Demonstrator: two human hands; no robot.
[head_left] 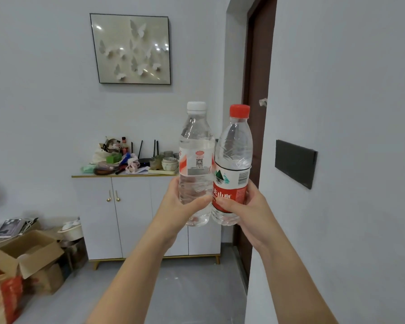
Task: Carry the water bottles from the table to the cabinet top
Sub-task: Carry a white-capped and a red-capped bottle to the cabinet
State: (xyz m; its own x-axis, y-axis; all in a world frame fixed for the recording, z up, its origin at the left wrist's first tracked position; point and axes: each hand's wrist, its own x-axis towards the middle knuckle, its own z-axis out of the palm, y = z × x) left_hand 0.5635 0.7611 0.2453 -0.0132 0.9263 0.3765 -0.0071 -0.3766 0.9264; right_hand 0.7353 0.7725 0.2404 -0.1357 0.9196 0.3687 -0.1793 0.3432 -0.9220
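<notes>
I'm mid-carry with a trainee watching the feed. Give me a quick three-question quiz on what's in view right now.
1. Fill the blank: the left hand grips the ___-capped bottle, while the right hand grips the red-capped bottle.
2. What is on the cabinet top? A. nothing B. bowls and other clutter C. a laptop
3. True or false: both bottles lie on their sides on the cabinet.

Key:
1. white, the white-capped bottle
2. B
3. False. Both are held upright, side by side, short of the cabinet.
</notes>
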